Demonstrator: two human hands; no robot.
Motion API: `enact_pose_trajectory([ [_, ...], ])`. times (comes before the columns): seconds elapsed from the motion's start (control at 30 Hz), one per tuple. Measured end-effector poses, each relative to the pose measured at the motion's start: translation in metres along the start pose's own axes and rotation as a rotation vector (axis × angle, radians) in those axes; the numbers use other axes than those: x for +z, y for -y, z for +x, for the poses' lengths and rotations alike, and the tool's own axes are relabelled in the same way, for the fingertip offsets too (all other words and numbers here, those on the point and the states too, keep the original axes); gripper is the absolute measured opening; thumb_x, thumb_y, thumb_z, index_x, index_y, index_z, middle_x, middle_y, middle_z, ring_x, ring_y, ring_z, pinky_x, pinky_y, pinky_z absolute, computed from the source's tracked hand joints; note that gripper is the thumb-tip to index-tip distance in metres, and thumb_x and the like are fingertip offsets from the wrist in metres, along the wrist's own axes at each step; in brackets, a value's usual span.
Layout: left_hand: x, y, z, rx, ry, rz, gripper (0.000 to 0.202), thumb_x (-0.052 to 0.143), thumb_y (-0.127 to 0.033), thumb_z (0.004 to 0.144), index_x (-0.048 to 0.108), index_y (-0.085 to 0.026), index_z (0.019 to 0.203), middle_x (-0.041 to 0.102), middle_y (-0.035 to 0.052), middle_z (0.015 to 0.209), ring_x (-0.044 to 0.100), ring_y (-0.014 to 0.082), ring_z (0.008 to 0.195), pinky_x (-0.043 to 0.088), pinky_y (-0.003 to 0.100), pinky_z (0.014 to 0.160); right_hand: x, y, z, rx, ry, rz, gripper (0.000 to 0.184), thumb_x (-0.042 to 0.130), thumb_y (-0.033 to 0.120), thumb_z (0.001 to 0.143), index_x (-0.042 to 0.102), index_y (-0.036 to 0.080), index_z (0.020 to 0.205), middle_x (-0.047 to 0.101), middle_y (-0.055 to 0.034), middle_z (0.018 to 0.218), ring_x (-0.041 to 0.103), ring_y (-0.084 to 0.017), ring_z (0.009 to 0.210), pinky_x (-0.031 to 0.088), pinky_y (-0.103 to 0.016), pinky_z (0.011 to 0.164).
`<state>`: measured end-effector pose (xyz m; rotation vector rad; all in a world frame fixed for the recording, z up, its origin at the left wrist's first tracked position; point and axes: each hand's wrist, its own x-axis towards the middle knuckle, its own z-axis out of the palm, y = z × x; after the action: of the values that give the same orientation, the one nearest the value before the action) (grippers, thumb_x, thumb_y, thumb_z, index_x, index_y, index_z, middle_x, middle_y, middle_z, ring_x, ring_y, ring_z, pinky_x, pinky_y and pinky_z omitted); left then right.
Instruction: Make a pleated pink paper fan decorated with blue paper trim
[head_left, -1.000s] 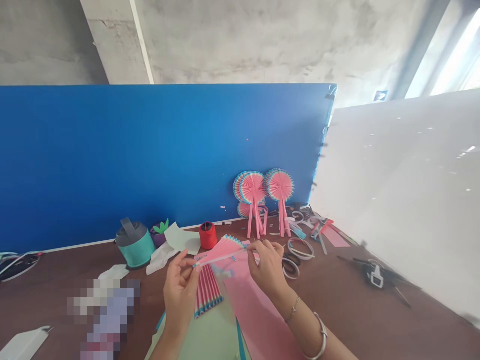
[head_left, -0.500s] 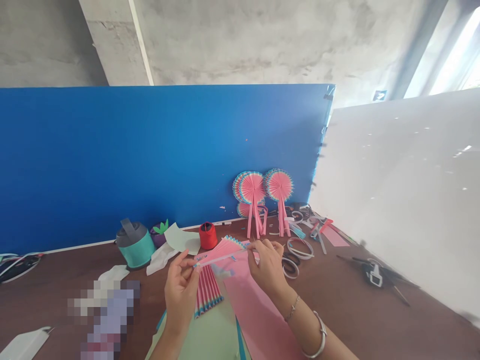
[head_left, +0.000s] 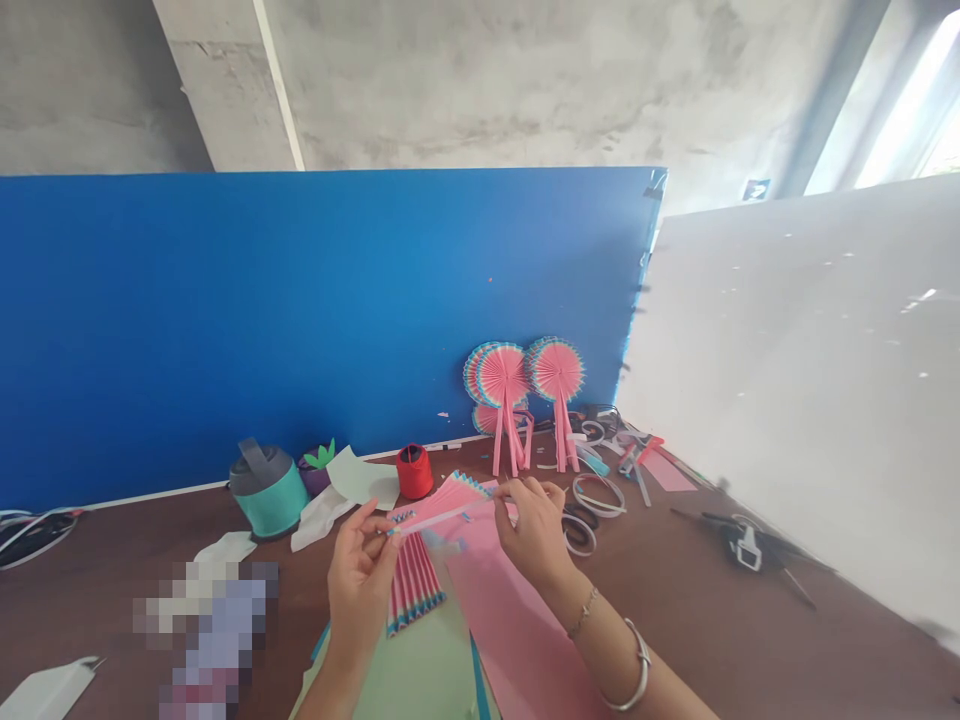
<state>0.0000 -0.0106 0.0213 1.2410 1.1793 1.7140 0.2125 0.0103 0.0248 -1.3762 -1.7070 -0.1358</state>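
My left hand (head_left: 362,578) and my right hand (head_left: 534,530) pinch the two ends of a narrow folded pink paper strip (head_left: 442,516) with blue edging, held level above the table. Under it lies a pleated pink and blue paper fan (head_left: 414,586), partly hidden by my left hand. A flat pink paper sheet (head_left: 510,620) and a pale green sheet (head_left: 420,670) lie beneath my wrists. Finished round pink paper fans (head_left: 525,385) on stick handles lean against the blue board (head_left: 300,310) behind.
On the brown table (head_left: 750,640) sit a teal container with a grey lid (head_left: 268,488), a red thread spool (head_left: 415,470), white paper scraps (head_left: 330,505), tape rings (head_left: 600,495), scissors (head_left: 576,520) and a black tool (head_left: 746,545). A white panel (head_left: 810,400) closes the right side.
Nothing has visibly changed beyond a slight shift of the camera; both hands keep the same hold on the strip.
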Motion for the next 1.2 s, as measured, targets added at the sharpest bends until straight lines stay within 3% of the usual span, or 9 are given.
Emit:
enact_pose_trajectory([
  [0.5, -0.005, 0.002, 0.005, -0.08, 0.116, -0.153, 0.052, 0.076, -0.032, 0.067, 0.053, -0.024, 0.113, 0.061, -0.0017, 0.081, 0.062, 0.0145, 0.08, 0.05, 0.024, 0.073, 0.004, -0.006, 0.0, 0.051, 0.054, 0.028, 0.016, 0.045, 0.011, 0.079, 0.058, 0.02, 0.08, 0.065, -0.0002, 0.075, 0.056, -0.017, 0.074, 0.024, -0.035, 0.085],
  [0.93, -0.009, -0.008, 0.003, -0.422, 0.314, -0.476, 0.057, 0.079, -0.018, 0.064, 0.057, -0.025, 0.115, 0.056, -0.004, 0.08, 0.06, 0.0087, 0.073, 0.054, 0.02, 0.071, 0.009, -0.004, -0.002, 0.094, 0.146, 0.07, 0.016, 0.045, 0.011, 0.078, 0.058, 0.02, 0.076, 0.066, -0.0002, 0.075, 0.056, -0.017, 0.075, 0.025, -0.034, 0.083],
  [1.2, -0.018, 0.006, 0.018, -0.431, 0.172, -0.543, 0.054, 0.077, -0.011, 0.061, 0.06, -0.022, 0.111, 0.061, -0.0027, 0.084, 0.062, 0.0077, 0.071, 0.055, 0.016, 0.069, 0.006, -0.006, 0.001, 0.077, 0.261, 0.155, 0.017, 0.046, 0.011, 0.072, 0.059, 0.02, 0.078, 0.068, -0.0008, 0.077, 0.058, -0.017, 0.074, 0.03, -0.033, 0.082],
])
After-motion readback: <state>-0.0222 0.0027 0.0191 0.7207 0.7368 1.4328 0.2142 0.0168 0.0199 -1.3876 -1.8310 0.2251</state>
